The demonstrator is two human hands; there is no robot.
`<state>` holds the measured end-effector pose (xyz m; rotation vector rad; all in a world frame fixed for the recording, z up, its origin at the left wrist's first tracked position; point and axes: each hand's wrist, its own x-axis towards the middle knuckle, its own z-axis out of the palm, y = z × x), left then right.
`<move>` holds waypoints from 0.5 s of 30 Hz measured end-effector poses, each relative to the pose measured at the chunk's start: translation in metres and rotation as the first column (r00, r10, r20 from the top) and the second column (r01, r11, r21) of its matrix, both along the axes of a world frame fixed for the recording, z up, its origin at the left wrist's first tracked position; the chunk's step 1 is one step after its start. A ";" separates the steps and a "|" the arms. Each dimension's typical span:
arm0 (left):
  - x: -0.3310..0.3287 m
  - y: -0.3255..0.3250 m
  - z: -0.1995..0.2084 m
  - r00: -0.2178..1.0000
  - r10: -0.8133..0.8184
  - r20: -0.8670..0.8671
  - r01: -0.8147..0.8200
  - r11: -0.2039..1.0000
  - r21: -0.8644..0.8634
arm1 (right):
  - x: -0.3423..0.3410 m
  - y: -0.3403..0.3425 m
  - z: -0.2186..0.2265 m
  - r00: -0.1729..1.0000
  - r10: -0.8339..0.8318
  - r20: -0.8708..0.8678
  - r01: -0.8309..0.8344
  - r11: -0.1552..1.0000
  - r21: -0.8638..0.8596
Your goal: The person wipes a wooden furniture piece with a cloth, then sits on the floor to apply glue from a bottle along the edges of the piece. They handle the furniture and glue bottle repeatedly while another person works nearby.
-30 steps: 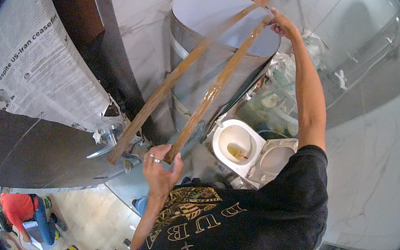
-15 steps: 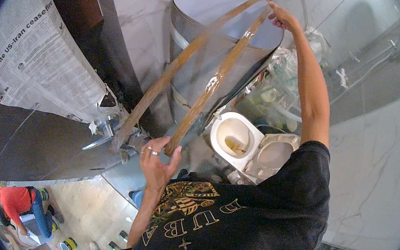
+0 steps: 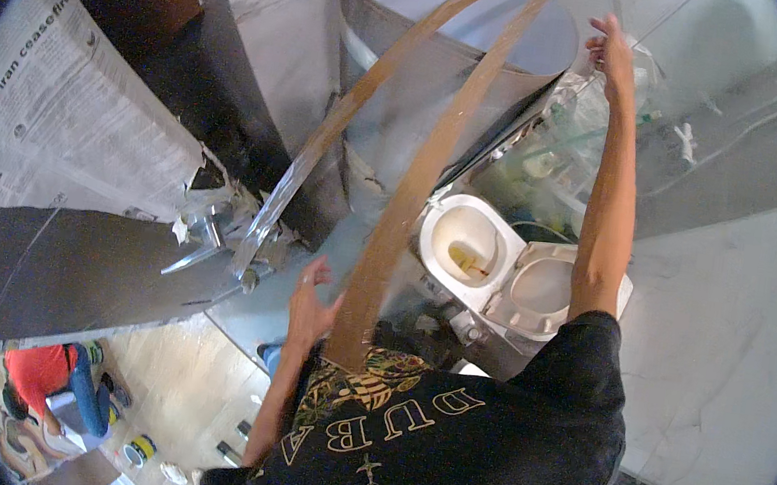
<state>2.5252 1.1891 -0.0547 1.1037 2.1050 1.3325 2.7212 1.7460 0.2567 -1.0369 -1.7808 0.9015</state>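
Two long strips of shiny brown tape hang down from the top edge. The left strip (image 3: pixel 358 93) runs toward a metal lever handle (image 3: pixel 197 260). Its neighbour, the right strip (image 3: pixel 431 170), comes down close to my chest, its lower end over my black shirt. My left hand (image 3: pixel 309 308) is just left of that end, fingers raised and thumb apart; whether the thumb touches the tape I cannot tell. Up at the right, clear of both strips, my right hand (image 3: pixel 610 58) is open with loosely bent fingers and nothing visible in it.
Behind the strips stands a large grey cylinder (image 3: pixel 418 81) with a pale top. A toilet (image 3: pixel 461 242) with its lid raised is at the middle right. Newspaper (image 3: pixel 85 108) covers a dark panel at left. A person in red (image 3: pixel 42 379) crouches at lower left near a tin (image 3: pixel 138 449).
My right hand has let go of the tape's upper end and moved right. The right strip hangs lower, nearer my chest. My left hand remains near its lower end.
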 end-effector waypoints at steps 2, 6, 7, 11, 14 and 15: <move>-0.003 0.032 -0.013 0.996 -0.089 0.013 0.089 0.996 0.017 | 0.019 -0.012 -0.026 0.989 -0.084 -0.124 0.082 0.996 -0.023; -0.014 0.137 -0.001 0.949 -0.188 -0.254 0.178 0.982 -0.061 | 0.004 -0.054 -0.081 0.957 -0.189 -0.218 0.237 0.946 0.220; -0.024 0.161 -0.011 0.936 -0.128 -0.328 0.137 0.990 0.005 | -0.005 -0.066 -0.075 0.960 -0.186 -0.210 0.251 0.904 0.346; -0.032 0.243 0.022 0.887 0.185 -0.422 -0.037 0.941 0.336 | 0.004 -0.102 -0.059 0.951 -0.155 -0.269 0.244 0.909 0.338; -0.030 0.277 0.039 0.856 0.268 -0.442 -0.099 0.924 0.369 | 0.008 -0.095 -0.073 0.946 -0.123 -0.301 0.168 0.978 0.127; -0.030 0.285 0.043 0.848 0.278 -0.451 -0.091 0.915 0.393 | 0.012 -0.091 -0.084 0.949 -0.110 -0.294 0.129 0.991 0.045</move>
